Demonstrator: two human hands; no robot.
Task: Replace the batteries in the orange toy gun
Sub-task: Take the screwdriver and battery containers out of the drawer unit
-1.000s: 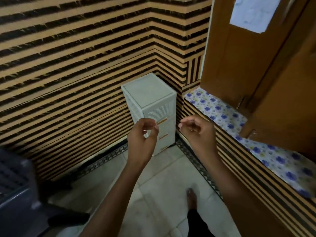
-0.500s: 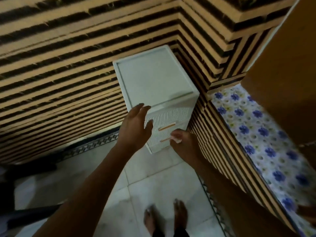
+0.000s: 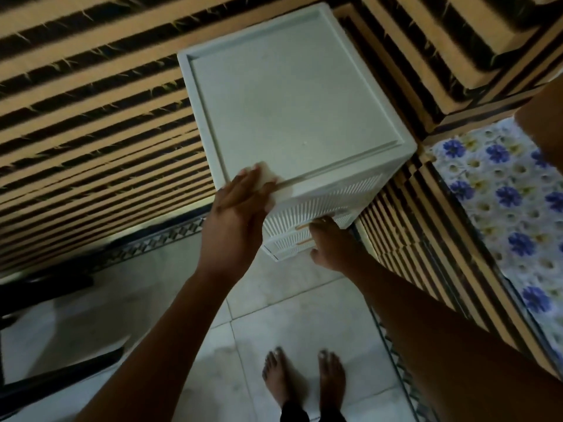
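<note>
No orange toy gun and no batteries are in view. A white plastic drawer unit (image 3: 292,95) stands on the floor in the room's corner. My left hand (image 3: 234,220) lies flat on its top front-left corner, fingers spread. A small pale blurred patch (image 3: 266,175) shows at the fingertips, and I cannot tell what it is. My right hand (image 3: 330,243) is lower, against the ribbed drawer fronts. Its fingers curl at an orange drawer handle (image 3: 301,227). The drawers look closed.
Striped orange-and-black walls close in behind and to the right of the unit. A ledge with a blue floral cover (image 3: 502,190) runs along the right. My bare feet (image 3: 304,379) stand on pale floor tiles. A dark object (image 3: 45,382) lies low left.
I have come closer and now look steeply down on the unit. My left hand went from hovering to resting on the top corner. My right hand went lower onto the drawer fronts.
</note>
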